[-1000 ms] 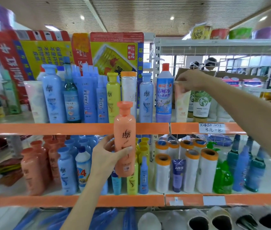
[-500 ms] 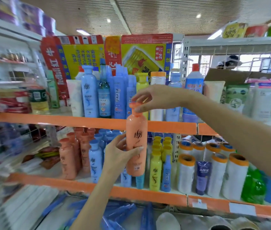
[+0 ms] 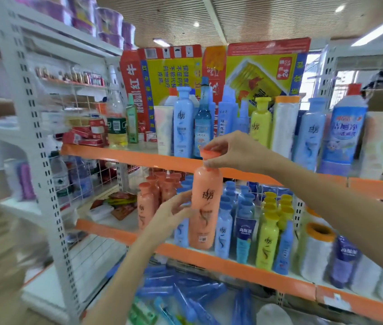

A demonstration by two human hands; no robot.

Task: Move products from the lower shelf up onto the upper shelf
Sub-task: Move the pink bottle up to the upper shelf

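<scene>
So both hands are on the orange bottle point(image 3: 205, 207) right now: the left hand point(image 3: 174, 213) wraps its fingers round the lower body, and the right hand point(image 3: 234, 151) pinches the cap from above. It's held upright in the air, in front of the orange edge of the upper shelf point(image 3: 124, 153), with more orange bottles point(image 3: 154, 195) standing behind it on the lower shelf point(image 3: 232, 263). Up top there's a row of blue bottles point(image 3: 183, 123) and a yellow bottle point(image 3: 259, 123), though the edges of the view are pretty blurry, so labels are hard to read.
</scene>
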